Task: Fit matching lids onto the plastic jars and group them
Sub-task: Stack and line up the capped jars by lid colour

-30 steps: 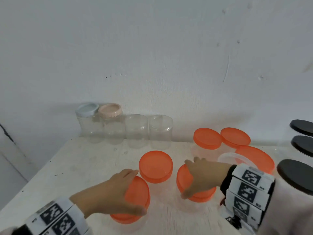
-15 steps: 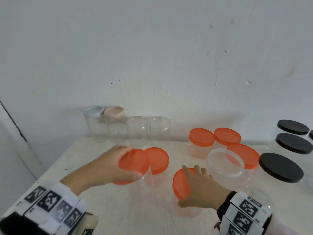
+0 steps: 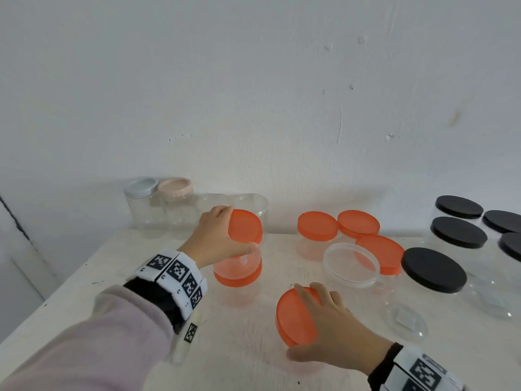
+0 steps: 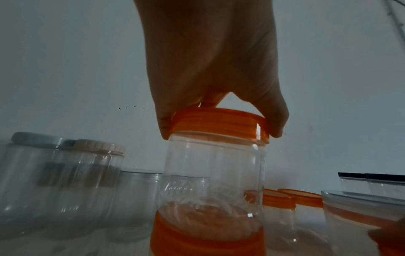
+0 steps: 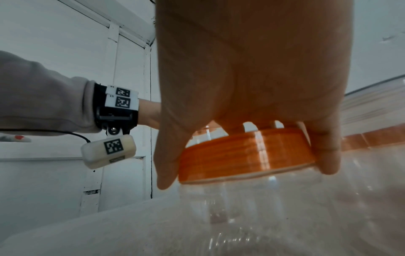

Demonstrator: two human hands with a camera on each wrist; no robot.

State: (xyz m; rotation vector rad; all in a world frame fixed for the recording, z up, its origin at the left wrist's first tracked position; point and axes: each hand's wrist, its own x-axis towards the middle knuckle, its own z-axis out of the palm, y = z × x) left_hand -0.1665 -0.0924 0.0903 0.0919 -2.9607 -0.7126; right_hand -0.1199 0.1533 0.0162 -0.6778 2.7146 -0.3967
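Right hand: the right hand (image 3: 332,331) is nearest the viewer, its fingers and thumb curled around the rim of an orange lid (image 3: 296,317) on a clear jar (image 5: 252,207); the lid is tilted toward the left.
Right-hand jar: it is on the white table (image 3: 225,348), in front of the open wide jar; whether its base rests fully on the table cannot be told.
Left hand: the left hand (image 3: 217,238) grips the rim of another orange-lidded jar (image 4: 214,169) from above, fingertips (image 4: 276,124) pressed to the lid's edge.
Left-hand jar: it is held just above a second orange-lidded jar (image 3: 238,277), left of the open wide jar; whether the two touch cannot be told.
Open wide jar: a clear wide jar (image 3: 352,266) with no lid stands at centre right.
Closed orange jars: three orange-lidded jars (image 3: 318,230) cluster just behind the open wide jar.
Black-lidded jars: several large jars with black lids (image 3: 434,269) stand right of the open wide jar.
Far row: against the wall (image 3: 253,94), far left of the open wide jar, stand a pale blue-lidded jar (image 3: 141,187), a pink-lidded jar (image 3: 174,187) and two uncovered clear jars (image 3: 211,201).
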